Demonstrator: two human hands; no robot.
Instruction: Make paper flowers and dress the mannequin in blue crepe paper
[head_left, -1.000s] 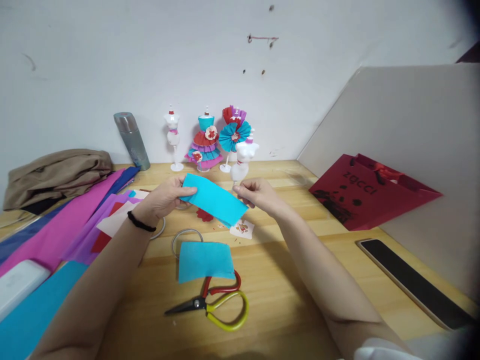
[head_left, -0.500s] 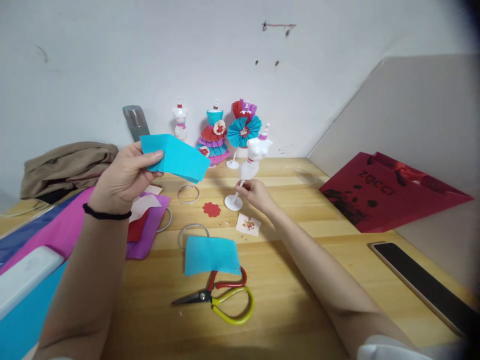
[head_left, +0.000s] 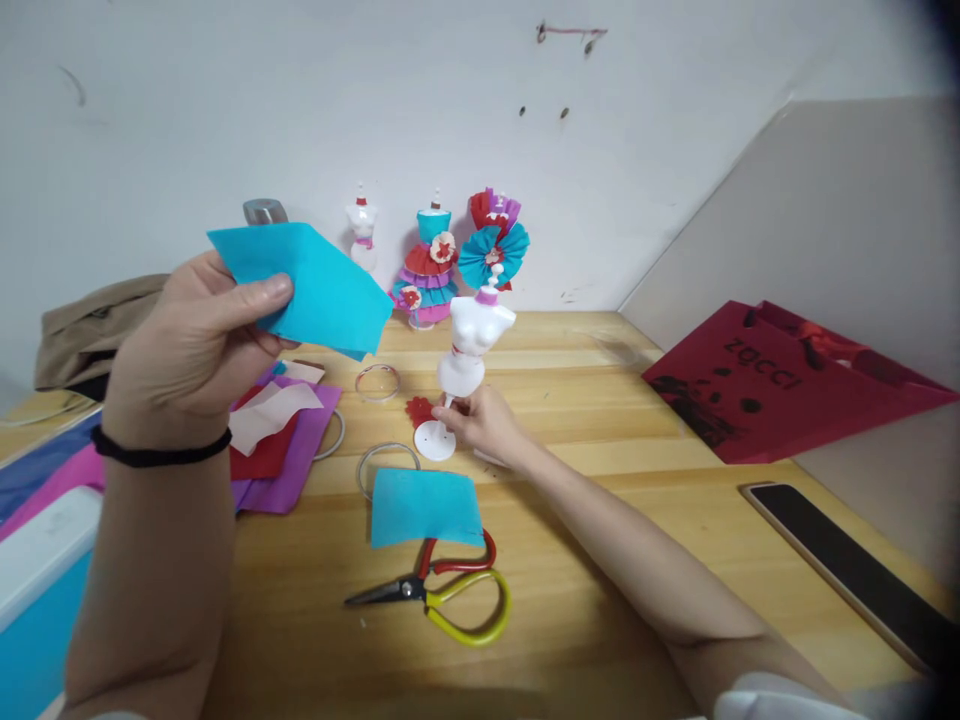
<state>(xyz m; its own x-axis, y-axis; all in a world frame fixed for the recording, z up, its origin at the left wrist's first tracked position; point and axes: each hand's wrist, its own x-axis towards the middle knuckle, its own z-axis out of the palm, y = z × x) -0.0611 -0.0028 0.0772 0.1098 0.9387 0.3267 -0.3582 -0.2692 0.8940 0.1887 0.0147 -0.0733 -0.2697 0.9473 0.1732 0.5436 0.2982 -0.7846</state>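
A folded piece of blue crepe paper [head_left: 322, 285] is pinched between the thumb and fingers of my left hand [head_left: 195, 335], raised above the table at left. My right hand [head_left: 484, 425] grips the thin stem of a small white dress-form mannequin [head_left: 469, 340] just above its round base. A red scalloped paper flower [head_left: 418, 410] lies partly behind that base. Nearer to me, a second blue paper piece [head_left: 427, 507] lies flat, overlapping a metal bangle [head_left: 361, 472]. Scissors [head_left: 435, 595] with one red and one yellow handle touch its front edge.
Against the wall stand a bare mannequin [head_left: 362, 230] and two paper-dressed mannequins [head_left: 427, 265]. Purple paper [head_left: 304, 460], red and white scraps and brown cloth [head_left: 97, 325] lie left. A red gift bag [head_left: 787, 385] and a phone [head_left: 840, 570] are at right.
My right hand has brought the white mannequin nearer and to the left, so its base now sits by the red flower. My left hand has moved left and closer with the blue paper.
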